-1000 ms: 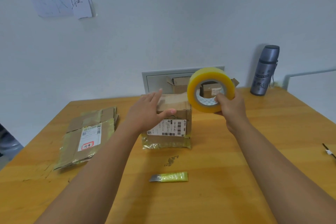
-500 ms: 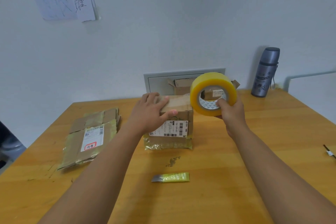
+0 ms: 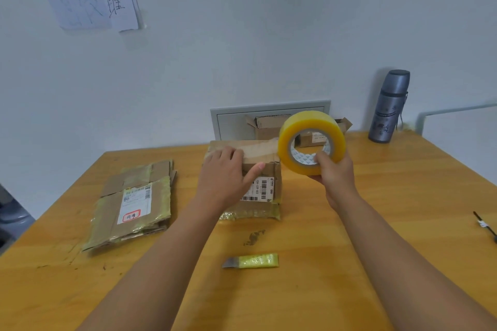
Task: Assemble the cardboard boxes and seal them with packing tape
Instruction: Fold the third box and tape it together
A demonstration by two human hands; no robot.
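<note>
While left hand (image 3: 224, 172) presses box (image 3: 265, 169), label (image 3: 260, 190) reads 15H-159-A03

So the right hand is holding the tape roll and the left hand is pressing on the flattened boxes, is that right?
Not quite. In the head view, the left hand presses on the assembled box, not the flattened boxes. The right hand does hold the tape roll.

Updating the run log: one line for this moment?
left hand: presses box top | right hand: holds tape roll | tape spans box top | stage: sealing
</note>
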